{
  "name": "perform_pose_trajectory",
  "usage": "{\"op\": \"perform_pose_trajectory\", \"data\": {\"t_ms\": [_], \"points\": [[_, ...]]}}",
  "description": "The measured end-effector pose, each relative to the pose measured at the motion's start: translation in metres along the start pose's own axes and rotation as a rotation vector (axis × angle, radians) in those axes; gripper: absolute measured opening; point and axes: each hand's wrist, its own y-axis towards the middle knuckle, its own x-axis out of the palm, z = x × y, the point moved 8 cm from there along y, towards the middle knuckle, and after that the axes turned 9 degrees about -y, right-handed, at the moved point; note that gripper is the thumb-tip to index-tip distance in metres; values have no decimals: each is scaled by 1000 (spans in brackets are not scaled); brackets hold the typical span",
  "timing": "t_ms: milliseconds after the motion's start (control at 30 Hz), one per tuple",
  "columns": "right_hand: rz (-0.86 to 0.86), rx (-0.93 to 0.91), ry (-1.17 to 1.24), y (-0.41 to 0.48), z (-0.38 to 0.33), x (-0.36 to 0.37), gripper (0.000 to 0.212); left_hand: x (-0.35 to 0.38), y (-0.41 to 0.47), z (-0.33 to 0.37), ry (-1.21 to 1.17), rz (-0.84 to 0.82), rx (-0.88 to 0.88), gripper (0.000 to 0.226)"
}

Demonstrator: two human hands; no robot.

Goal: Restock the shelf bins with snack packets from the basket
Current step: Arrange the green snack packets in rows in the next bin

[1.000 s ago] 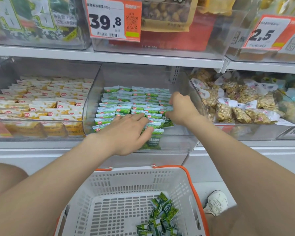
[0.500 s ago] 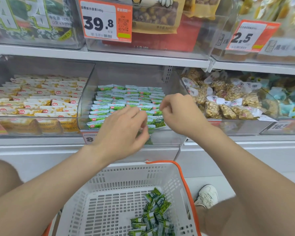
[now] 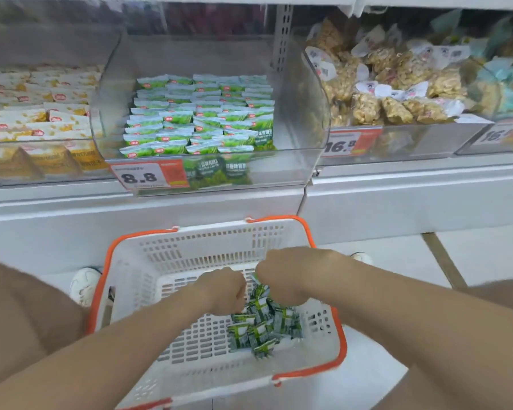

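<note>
Green foil snack packets sit heaped in the white slatted plastic basket, and both hands have dropped there from the clear plastic shelf bin. The left hand and right hand are knuckles-up with fingers hidden, so I can't tell if they're gripping. Next handful coming, I'd say.

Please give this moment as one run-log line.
step: pick from basket | left hand: at green packets, grip hidden | right hand: same | middle bin: partly full
</note>
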Motion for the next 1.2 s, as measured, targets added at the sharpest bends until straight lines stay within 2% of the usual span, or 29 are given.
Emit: {"op": "perform_pose_trajectory", "data": {"t_ms": [133,167,233,267,300,400,500,633,733,800,900,1000,1067,1200], "points": [[6,-27,-29,8,-3,11,18,72,28,-19,-5,-129,-88,6],[12,-30,-32,10,-2,11,16,86,35,-22,-34,-126,-102,13],[40,-28,-39,13,1,9,14,106,48,-25,-99,-102,-127,57],[51,-24,-41,15,2,8,13,111,53,-26,-116,-87,-140,66],[57,-24,-40,16,3,8,13,113,57,-26,-127,-62,-143,64],[55,-31,-28,20,2,9,15,110,61,-31,-100,8,-195,31],[36,-28,-34,22,2,11,16,104,59,-40,-128,48,-237,42],[43,-33,-45,19,0,0,12,79,52,-56,-364,175,-256,25],[90,-23,-46,17,4,-16,13,46,43,-52,-582,210,-179,37],[152,-36,-75,15,8,-30,23,18,29,-44,-782,256,-141,40],[272,-9,-65,5,21,-54,8,-28,3,-29,-995,337,-57,40],[327,-20,-13,-6,33,-67,51,-62,-23,-9,-1238,268,31,42],[396,-51,-11,-12,33,-77,60,-83,-41,9,-1352,188,87,37],[618,-97,147,-30,38,-106,30,-135,-82,32,-1430,179,141,32]]}}
